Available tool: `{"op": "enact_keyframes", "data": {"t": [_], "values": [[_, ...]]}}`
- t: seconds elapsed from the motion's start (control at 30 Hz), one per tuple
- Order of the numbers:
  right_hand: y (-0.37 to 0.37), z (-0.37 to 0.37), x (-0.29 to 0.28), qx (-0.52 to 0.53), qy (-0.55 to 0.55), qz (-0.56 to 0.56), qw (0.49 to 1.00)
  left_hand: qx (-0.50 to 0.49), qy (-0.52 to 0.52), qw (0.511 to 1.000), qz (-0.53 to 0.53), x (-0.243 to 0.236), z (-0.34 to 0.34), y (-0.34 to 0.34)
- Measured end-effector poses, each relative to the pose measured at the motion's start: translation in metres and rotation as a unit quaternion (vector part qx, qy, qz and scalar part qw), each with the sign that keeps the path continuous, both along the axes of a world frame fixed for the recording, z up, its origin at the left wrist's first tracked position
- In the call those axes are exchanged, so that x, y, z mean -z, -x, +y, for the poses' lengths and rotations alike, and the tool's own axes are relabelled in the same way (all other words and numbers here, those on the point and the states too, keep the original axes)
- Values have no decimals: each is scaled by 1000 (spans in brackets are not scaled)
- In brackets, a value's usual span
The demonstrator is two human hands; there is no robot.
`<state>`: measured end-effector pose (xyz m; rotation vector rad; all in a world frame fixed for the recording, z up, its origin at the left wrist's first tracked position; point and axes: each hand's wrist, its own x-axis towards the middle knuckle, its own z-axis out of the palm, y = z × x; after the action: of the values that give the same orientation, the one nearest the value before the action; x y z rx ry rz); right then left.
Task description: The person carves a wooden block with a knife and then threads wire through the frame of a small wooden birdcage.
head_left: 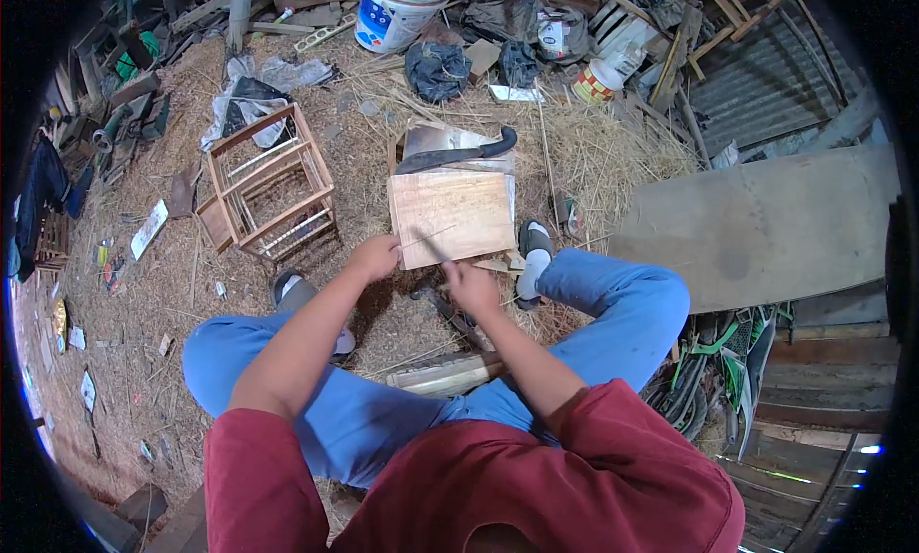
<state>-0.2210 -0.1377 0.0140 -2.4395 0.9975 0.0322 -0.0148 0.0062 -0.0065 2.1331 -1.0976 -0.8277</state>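
Left hand (374, 257) is gripping the board (450, 217) at its 7 o'clock corner. Right hand (469, 286) is pinching a thin stick (428, 241), tip lying on the board.

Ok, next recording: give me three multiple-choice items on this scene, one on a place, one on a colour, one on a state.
1. Where does the wooden crate frame stand relative to the wooden board?
A. to the person's left of it
B. on top of it
C. to the person's right of it

2. What colour are the person's trousers?
A. black
B. blue
C. white

3. What is the right hand doing?
A. lying flat and open on the straw
B. resting on the knee
C. closed on a thin stick laid across the board

Answers:
1 A: the frame sits on the straw left of the board.
2 B: both bent legs are blue.
3 C: the fingers are curled by the board's lower edge, with the stick running from them; the left hand grips the board's corner.
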Motion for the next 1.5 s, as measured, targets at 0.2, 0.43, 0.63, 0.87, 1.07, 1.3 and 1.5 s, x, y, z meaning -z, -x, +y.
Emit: {"op": "enact_keyframes", "data": {"t": [0.2,0.43,0.63,0.87,1.07,1.3,1.5], "values": [[2,-15,16,127,-33,-17,991,0,-6,1000,-25,0,-4,4],[-7,-6,8,49,42,8,998,-17,6,999,-34,1,0,1],[3,-11,26,88,42,-4,995,0,-38,999,-20,-5,-4,4],[0,-11,29,131,29,-16,991,-7,-7,1000,-9,8,-5,0],[-2,-8,19,48,35,23,998,23,-59,998,4,2,-6,-4],[-2,1,11,-21,49,26,998,6,-53,999,4,8,-3,-2],[-2,-2,15,29,46,12,998,9,-70,997,-6,4,-5,-3]]}}
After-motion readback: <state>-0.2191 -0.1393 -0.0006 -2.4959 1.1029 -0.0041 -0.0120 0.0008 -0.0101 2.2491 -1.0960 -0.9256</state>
